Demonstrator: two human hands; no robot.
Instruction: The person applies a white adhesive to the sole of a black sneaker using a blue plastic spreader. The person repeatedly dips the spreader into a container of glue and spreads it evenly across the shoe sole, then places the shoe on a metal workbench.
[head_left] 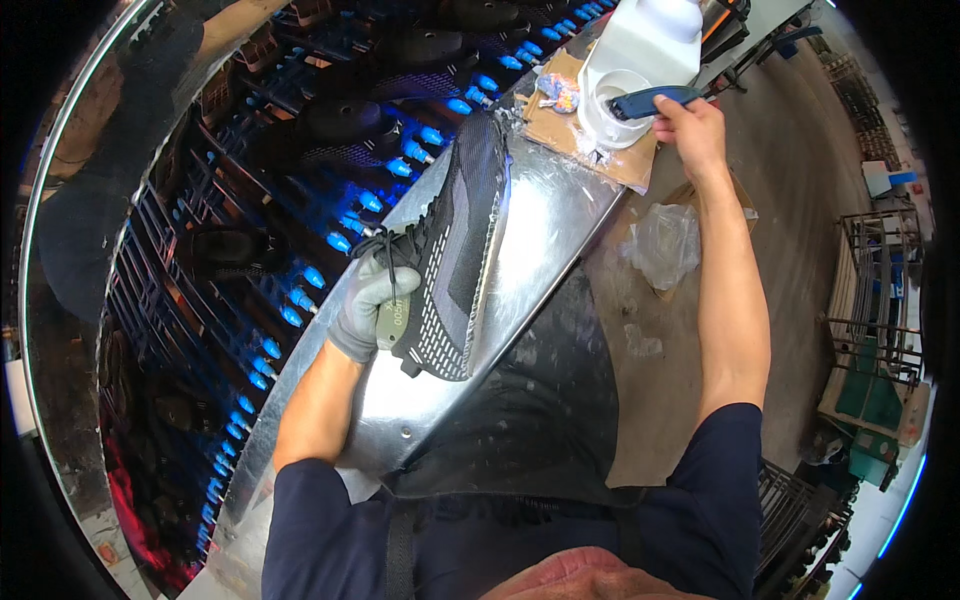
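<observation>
My left hand (368, 300), in a grey glove, grips a black and grey shoe upper (458, 250) by its laced side. The upper lies on its side over the metal bench, its pale bottom edge facing right. A greenish tag-like piece (393, 318) shows beside my thumb. Bare, my right hand (690, 128) is closed round the dark blue handle of a brush (655, 101). The brush's tip reaches into a white round cup (618, 115) attached to a white container (645, 45); the bristles are mostly hidden there.
A sheet of cardboard (560, 128) lies under the cup, with a crumpled colourful wad (560, 92) on it. Left of the metal bench (540, 200) runs a rack with blue-tipped pegs (340, 242) and several dark shoes (340, 120). A clear plastic bag (665, 245) sits lower right.
</observation>
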